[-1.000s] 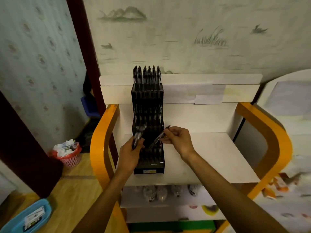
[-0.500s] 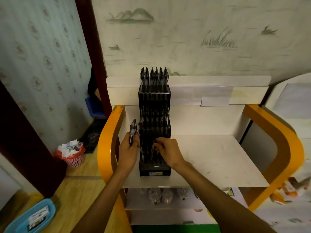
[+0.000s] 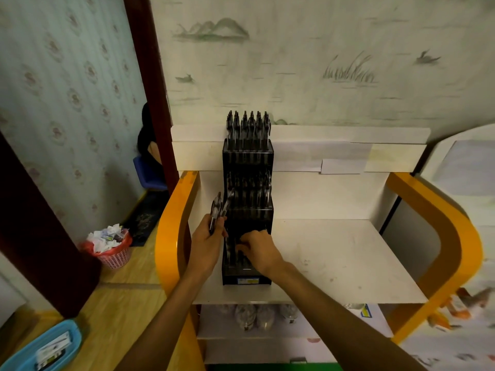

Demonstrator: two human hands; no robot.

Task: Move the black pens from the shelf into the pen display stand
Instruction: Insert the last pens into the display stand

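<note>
Pens (image 3: 217, 210) held as a small bundle in the left hand (image 3: 207, 242) are what the coming move turns on: they stand nearly upright, their long axis leaning slightly toward the stand, their tops poking above the fist and just beside the left edge of the pen display stand (image 3: 247, 218). The stand rises in stepped tiers on the white shelf (image 3: 334, 258); its top tier and middle tier already carry rows of dark pens, while the lowest front tier, right under the hands, looks only partly filled. I cannot count the slots left, as the black on black hides them.

The left hand is clenched around the bundle, fingers wrapped about the barrels, knuckles close against the stand's left side. The right hand (image 3: 258, 251) sits over the lowest tier with its fingers curled down into the slots; it seems to be pinching a pen and seating it, but the pen itself is hidden among the dark slots, so I cannot tell for sure what it grips.

The right hand is the nearer one to the open slots, and the bundle lies just to its left and a little higher. My reading is that the next pen would pass from the left hand's bundle to the right, tip downward, into the front tier.
</note>
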